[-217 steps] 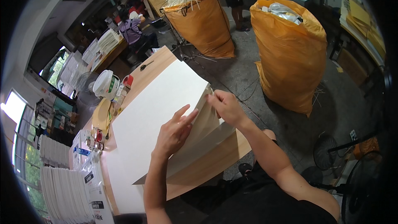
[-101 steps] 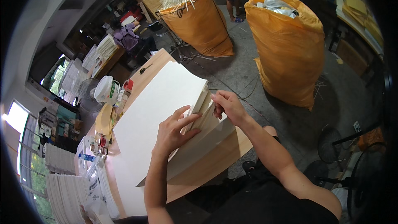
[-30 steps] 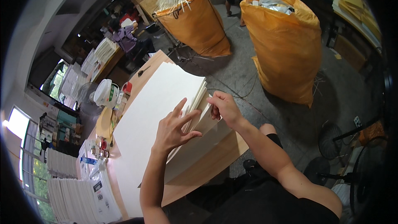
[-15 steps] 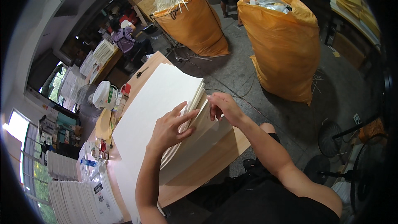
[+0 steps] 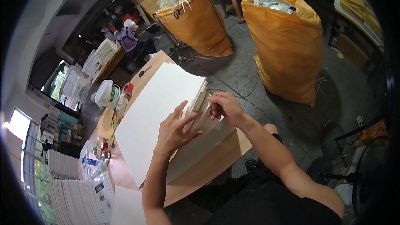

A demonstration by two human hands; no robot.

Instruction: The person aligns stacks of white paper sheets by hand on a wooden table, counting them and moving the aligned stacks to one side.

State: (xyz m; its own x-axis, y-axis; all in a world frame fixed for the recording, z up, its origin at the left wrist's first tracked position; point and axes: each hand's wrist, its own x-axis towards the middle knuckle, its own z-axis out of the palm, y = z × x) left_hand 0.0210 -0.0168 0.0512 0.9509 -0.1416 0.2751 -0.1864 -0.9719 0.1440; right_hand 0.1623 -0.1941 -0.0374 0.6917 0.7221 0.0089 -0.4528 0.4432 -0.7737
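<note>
Left hand splays over white sheets; right hand curls beside them, hold unclear.

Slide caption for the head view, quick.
Left hand spread, right hand curled, at the edge of stacked white sheets on wood-grain table.

Right hand: you have open room rightward over concrete floor, until bulging orange sack, well apart. Between your hands: narrow gap, fanned edges of white sheet stack in way. Left hand: you can pass leftward above top sheet; beyond, white bucket and blue bottle obstruct. Past far corner: low scissors.
</note>
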